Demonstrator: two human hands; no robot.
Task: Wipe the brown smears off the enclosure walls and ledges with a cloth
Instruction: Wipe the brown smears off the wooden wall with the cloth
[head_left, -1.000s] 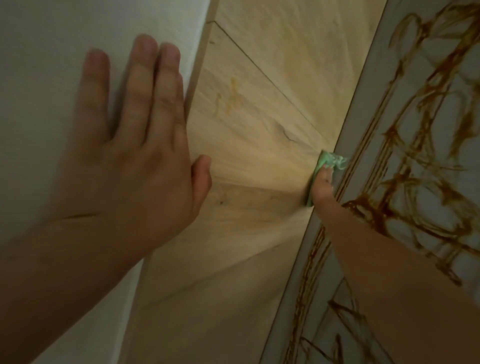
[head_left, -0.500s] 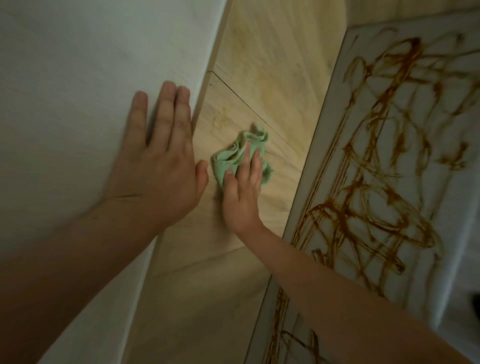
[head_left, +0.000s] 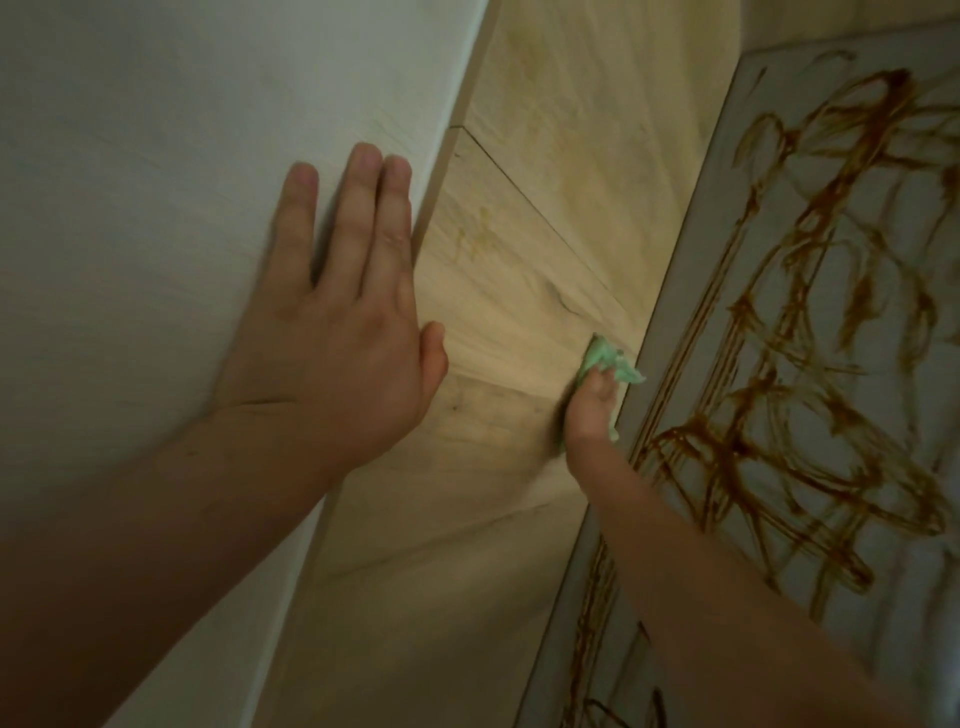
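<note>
- Pressing flat on the white wall (head_left: 156, 182), the left grip (head_left: 332, 364) lies released. Its fingers are straight and close together, pointing up the wall, the thumb is out to its right, and it holds nothing.
- This grip's forefinger and thumb lie along the wall's right edge, and the wood panel (head_left: 519, 291) begins just to the right of it.
- On the wood, just right of the left grip's fingertips, sits a faint yellowish stain (head_left: 475, 239). A thin dark seam (head_left: 535, 208) runs slantwise across the panel above the stain.
- The right grip (head_left: 589, 410) is well to the right of the left one and a little lower, seen edge-on. Its fingers are curled into a crumpled green cloth (head_left: 605, 358), grasping it.
- The cloth bunches out above this grip's fingertips, and a strip of it shows along the grip's right side. It is pressed to the wood at the panel's right edge, against the border of the grey panel (head_left: 691, 270).
- Just right of the right grip, the grey panel carries brown smears (head_left: 727, 447). Long streaks follow the edge nearest the grip, and loops and crossing strokes spread farther right.
- The right forearm (head_left: 727, 597) runs from the grip down to the lower right, lying over the lower part of the grey panel and hiding some of the smears.
</note>
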